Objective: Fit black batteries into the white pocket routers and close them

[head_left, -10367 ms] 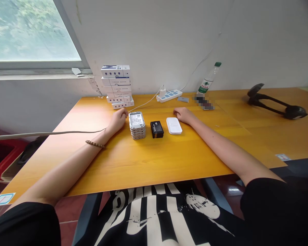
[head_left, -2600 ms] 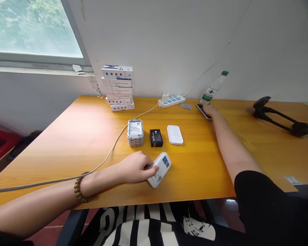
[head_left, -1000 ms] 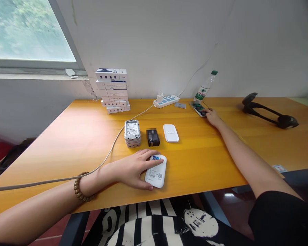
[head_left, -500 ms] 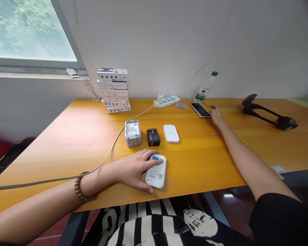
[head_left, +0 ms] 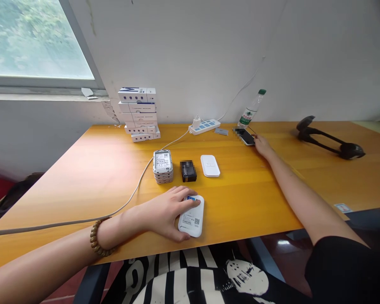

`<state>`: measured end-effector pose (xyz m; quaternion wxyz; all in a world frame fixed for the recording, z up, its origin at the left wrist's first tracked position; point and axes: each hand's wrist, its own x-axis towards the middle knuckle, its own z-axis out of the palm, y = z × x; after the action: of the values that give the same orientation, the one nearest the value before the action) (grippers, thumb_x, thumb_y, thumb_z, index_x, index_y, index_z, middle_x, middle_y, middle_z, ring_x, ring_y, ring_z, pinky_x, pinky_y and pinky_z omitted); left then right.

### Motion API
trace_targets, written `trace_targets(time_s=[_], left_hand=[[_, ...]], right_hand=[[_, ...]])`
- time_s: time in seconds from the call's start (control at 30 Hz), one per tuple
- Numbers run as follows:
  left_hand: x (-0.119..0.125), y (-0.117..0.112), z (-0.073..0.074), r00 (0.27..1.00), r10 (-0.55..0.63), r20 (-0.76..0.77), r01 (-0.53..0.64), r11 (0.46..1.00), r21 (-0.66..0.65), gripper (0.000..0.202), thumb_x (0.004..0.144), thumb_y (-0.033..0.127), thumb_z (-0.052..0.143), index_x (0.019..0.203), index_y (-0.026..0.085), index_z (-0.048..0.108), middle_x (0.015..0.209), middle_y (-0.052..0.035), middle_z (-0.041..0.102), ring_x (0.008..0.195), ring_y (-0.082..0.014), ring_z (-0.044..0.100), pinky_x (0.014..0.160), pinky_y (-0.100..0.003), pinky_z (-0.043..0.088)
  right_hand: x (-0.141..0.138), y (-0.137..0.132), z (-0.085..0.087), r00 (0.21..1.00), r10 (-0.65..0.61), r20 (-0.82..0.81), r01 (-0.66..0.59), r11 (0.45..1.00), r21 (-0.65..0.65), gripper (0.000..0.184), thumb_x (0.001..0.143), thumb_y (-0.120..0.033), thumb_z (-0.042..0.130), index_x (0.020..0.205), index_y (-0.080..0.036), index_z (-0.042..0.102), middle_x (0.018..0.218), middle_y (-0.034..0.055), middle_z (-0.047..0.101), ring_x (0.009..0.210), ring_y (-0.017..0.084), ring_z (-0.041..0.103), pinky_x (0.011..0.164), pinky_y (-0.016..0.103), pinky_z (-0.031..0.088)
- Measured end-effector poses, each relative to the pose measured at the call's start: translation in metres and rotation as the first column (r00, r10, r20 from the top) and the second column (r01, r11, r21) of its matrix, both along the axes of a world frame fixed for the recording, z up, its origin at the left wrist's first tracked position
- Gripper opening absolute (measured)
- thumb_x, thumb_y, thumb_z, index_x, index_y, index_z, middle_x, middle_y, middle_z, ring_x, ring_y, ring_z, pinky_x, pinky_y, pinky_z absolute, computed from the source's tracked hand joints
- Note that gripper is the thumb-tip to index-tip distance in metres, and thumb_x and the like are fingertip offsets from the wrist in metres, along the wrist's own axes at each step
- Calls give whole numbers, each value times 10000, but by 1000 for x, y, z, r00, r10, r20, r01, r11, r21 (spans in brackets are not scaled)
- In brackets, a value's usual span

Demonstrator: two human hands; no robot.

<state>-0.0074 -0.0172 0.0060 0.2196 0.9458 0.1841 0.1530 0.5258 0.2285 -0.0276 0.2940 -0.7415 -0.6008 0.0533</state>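
Left hand (head_left: 166, 214) spread open over white handheld device (head_left: 191, 222), fingers apart, no clamp, device near front edge of table (head_left: 240, 207). Right hand (head_left: 262, 146) fingertips at edge of phone (head_left: 247, 137), grip unclear, near water bottle (head_left: 248, 112).

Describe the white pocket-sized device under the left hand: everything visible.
The white pocket-sized device is a rounded rectangle with a smooth, plastic-looking shell. It lies flat on the yellow wooden table near the front edge, long axis pointing roughly away from the person. Its upward face carries a small blue label, small printed text and a QR code. The left hand lies across its far end, partly covering the label, with the thumb against its near side. No cable is visibly attached.
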Motion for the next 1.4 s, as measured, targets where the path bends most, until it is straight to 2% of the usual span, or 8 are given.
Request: trace_targets(time_s=[0.13, 0.27, 0.47, 0.63, 0.73, 0.83, 1.2, 1.4], left_hand=[[1, -2, 1, 1000, 6, 9, -6, 1000, -2, 850, 702, 471, 883, 1446, 183, 587, 1441, -200, 593, 1253, -404, 627, 1074, -553, 567], [1, -1, -3, 1000, 3, 13, -3, 1000, -8, 871, 685, 475, 890, 1446, 194, 571, 1455, -196, 573, 1281, -414, 599, 1099, -567, 551], [1, 0, -7, 1000, 5, -19, -6, 1000, -18, 892, 701, 474, 892, 1467, 206, 522, 1501, -199, 528, 1338, -432, 547, 1148, -597, 507], [1, 0, -7, 999, 8, -31, -8, 1000, -30, 905, 704, 481, 894, 1475, 202, 513, 1518, -205, 506, 1362, -439, 530, 1163, -595, 495], [0, 0, -7, 1000, 3, -31, -4, 999, -35, 911, 703, 480, 899, 1477, 202, 509, 1513, -201, 506, 1373, -437, 518, 1172, -594, 487], [0, 0, -8, 1000, -3, -27, 2, 999, -36, 920, 708, 481, 903, 1486, 202, 498, 1516, -198, 500, 1378, -429, 511, 1184, -585, 477], [-1, 0, -6, 999, -5, -40, 3, 1000, -28, 910, 731, 493, 896, 1493, 221, 481, 1515, -192, 500, 1366, -430, 517, 1176, -597, 479], [-1, 1, -7, 999, -7, -36, 6, 1000, -30, 913, 730, 495, 901, 1496, 238, 474, 1521, -187, 499, 1369, -433, 519, 1171, -603, 482]], right_hand=[[-1, -1, 1, 998, -37, 46, 38, 999, -27, 577, 998, -360, 372, 1463, -156, 646, 1480, 202, 676, 1471, 415, 535, 1240, 599, 403], [-2, -2, 2, 996, -31, 83, 36, 998, -56, 559, 983, -348, 386, 1387, -147, 715, 1401, 211, 727, 1430, 440, 566, 1243, 618, 394], [-4, -4, 7, 995, -21, 100, 29, 996, -81, 575, 990, -283, 320, 1378, -178, 730, 1466, 155, 707, 1444, 390, 570, 1244, 568, 407], [-5, -4, 9, 993, -51, 103, 61, 994, -94, 544, 1077, -282, 299, 1442, -133, 674, 1536, 204, 642, 1490, 381, 529, 1243, 551, 412], [-5, -4, 9, 992, -52, 113, 64, 992, -104, 373, 1127, -380, 478, 1370, -202, 698, 1500, 163, 653, 1386, 332, 607, 1185, 553, 483], [-4, -4, 9, 991, -51, 120, 63, 993, -104, 299, 1082, -410, 653, 1330, -247, 697, 1462, 112, 653, 1227, 258, 678, 1063, 487, 587], [-1, -4, 6, 995, -43, 91, 51, 995, -87, 322, 1073, -393, 671, 1345, -221, 683, 1415, 114, 671, 1178, 257, 699, 1003, 474, 618], [4, -3, 4, 997, 37, 63, -34, 998, -53, 345, 1067, -393, 680, 1362, -213, 674, 1425, 117, 665, 1204, 271, 693, 1020, 496, 610]])
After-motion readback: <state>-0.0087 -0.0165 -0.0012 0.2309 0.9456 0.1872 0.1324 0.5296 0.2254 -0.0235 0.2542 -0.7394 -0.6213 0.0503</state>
